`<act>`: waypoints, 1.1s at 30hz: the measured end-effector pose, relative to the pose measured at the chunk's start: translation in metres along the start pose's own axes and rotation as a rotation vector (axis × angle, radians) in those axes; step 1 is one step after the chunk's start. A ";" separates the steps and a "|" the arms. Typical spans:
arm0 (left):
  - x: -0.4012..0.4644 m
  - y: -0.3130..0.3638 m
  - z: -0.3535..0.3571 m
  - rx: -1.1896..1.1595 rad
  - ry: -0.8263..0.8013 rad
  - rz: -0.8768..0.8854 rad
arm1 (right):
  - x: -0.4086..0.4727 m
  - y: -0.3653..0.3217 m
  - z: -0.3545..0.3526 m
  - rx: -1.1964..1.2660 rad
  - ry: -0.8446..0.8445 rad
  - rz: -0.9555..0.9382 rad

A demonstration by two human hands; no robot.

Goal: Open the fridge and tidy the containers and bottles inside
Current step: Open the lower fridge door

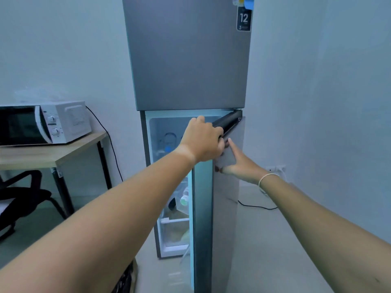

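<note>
left hand (203, 140) fingers curled over fridge door (226, 197) top; right hand (241, 166) spread flat against it

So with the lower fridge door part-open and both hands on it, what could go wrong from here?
1. The right hand lies flat on the outer face of the lower door while the left hand grips its dark top edge; the thumb at the door's edge could get pinched.
2. Bottles sit close to the opening; a hard pull might topple them.
3. A black cable on the floor lies on the side the door opens toward, so it may snag.
</note>
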State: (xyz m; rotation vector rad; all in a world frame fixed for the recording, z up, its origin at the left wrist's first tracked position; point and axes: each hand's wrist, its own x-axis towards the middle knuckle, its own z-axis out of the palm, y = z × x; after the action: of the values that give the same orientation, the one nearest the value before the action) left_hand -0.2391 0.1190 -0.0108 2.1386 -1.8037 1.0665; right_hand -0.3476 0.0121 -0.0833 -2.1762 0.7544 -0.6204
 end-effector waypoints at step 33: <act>0.001 0.111 0.065 -0.770 -0.444 0.022 | -0.132 0.089 -0.153 0.172 0.581 0.247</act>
State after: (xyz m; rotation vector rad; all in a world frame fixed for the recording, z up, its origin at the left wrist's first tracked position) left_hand -0.3126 0.0539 -0.0941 1.9171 -1.9526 -0.1541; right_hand -0.5655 -0.0217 -0.0836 -1.7144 1.1978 -1.1592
